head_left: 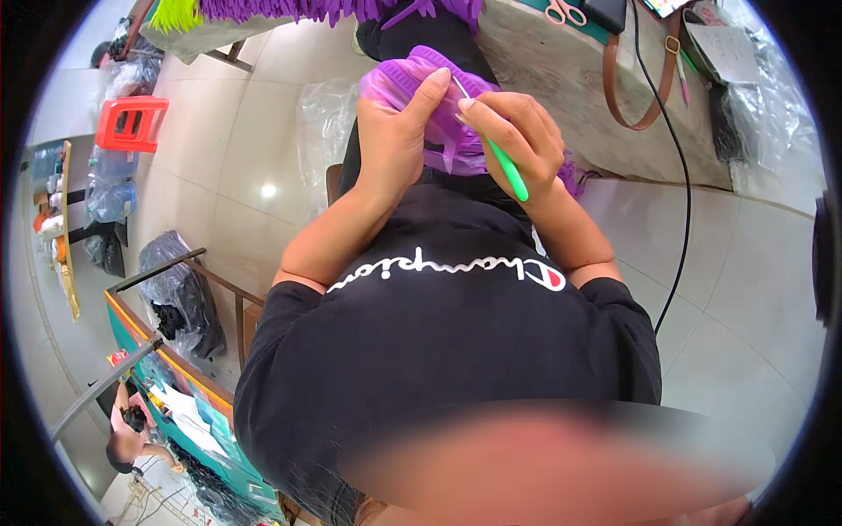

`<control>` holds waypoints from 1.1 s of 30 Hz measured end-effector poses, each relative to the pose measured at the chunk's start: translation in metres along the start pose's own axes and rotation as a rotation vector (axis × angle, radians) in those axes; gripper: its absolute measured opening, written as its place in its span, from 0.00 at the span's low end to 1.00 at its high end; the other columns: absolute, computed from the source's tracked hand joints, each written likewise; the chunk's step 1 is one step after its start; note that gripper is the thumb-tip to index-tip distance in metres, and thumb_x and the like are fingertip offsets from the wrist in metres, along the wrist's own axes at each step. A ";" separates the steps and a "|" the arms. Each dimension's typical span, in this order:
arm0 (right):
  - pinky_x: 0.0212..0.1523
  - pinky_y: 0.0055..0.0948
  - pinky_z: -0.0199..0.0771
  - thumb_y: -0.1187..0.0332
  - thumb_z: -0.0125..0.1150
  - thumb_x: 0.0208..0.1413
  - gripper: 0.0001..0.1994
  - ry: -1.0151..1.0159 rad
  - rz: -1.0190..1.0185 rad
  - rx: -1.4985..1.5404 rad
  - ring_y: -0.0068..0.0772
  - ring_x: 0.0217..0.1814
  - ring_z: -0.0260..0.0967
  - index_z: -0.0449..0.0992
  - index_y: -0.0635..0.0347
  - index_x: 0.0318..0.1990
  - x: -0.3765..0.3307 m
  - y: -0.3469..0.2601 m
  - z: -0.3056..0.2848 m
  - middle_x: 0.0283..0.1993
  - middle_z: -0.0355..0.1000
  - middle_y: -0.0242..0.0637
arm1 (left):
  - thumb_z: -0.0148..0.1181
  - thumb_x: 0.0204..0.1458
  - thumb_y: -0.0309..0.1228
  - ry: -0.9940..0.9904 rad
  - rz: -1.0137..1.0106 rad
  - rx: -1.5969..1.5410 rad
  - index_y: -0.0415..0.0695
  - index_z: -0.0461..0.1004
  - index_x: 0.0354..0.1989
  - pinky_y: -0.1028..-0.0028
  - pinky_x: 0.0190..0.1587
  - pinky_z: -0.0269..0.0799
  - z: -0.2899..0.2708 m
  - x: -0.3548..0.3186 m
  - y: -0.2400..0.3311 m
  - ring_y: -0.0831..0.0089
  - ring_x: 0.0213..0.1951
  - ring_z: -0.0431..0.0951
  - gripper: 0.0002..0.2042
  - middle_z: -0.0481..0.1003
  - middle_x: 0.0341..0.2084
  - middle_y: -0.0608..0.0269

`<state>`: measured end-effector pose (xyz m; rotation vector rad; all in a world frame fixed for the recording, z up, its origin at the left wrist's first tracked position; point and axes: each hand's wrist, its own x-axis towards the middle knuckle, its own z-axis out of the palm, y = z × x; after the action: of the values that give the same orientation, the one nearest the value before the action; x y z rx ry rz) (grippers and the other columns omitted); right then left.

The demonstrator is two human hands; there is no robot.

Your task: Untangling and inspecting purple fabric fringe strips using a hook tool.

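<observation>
A purple piece with a ribbed band and sheer, mesh-like cloth (449, 131) lies over my lap. My left hand (396, 131) is closed on it, with the thumb pressed against the ribbed band. Between the thumb and fingers of my right hand (519, 136) is a thin metal hook tool with a green handle (507, 171). The tool's shaft slants up to the band near my left thumb; its tip is too small to make out. Purple strands (572, 175) hang beside my right wrist.
Purple fringe (289, 9) and lime-green fringe (175, 13) hang from a table ahead. On the right-hand table lie pink scissors (565, 12); a brown strap (614, 96) and black cable (680, 175) hang down. A red stool (132, 123) stands left. Another person (132, 430) sits at lower left.
</observation>
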<state>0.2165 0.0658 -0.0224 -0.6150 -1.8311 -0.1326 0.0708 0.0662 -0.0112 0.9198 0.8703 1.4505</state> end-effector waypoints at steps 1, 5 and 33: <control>0.27 0.26 0.71 0.83 0.66 0.35 0.16 0.005 0.004 0.007 0.34 0.27 0.70 0.77 0.62 0.37 0.000 0.000 0.000 0.29 0.72 0.38 | 0.59 0.53 0.27 -0.001 -0.001 0.000 0.38 0.74 0.25 0.82 0.23 0.67 0.001 0.000 0.001 0.83 0.20 0.72 0.07 0.75 0.19 0.66; 0.27 0.25 0.71 0.83 0.66 0.35 0.16 -0.003 -0.008 0.022 0.34 0.27 0.70 0.77 0.62 0.37 0.001 0.001 -0.001 0.29 0.72 0.38 | 0.58 0.54 0.27 0.009 -0.012 -0.005 0.38 0.74 0.25 0.83 0.22 0.66 0.002 -0.001 0.001 0.83 0.20 0.72 0.07 0.75 0.19 0.66; 0.29 0.24 0.69 0.75 0.56 0.55 0.03 -0.244 0.587 0.249 0.28 0.28 0.69 0.73 0.66 0.33 0.010 -0.008 -0.029 0.28 0.71 0.37 | 0.60 0.53 0.26 0.044 0.212 0.300 0.37 0.75 0.27 0.82 0.26 0.68 0.000 -0.001 0.002 0.83 0.22 0.73 0.06 0.76 0.21 0.66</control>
<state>0.2352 0.0507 -0.0013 -0.9924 -1.7822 0.5738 0.0697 0.0656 -0.0094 1.2375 1.0682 1.5502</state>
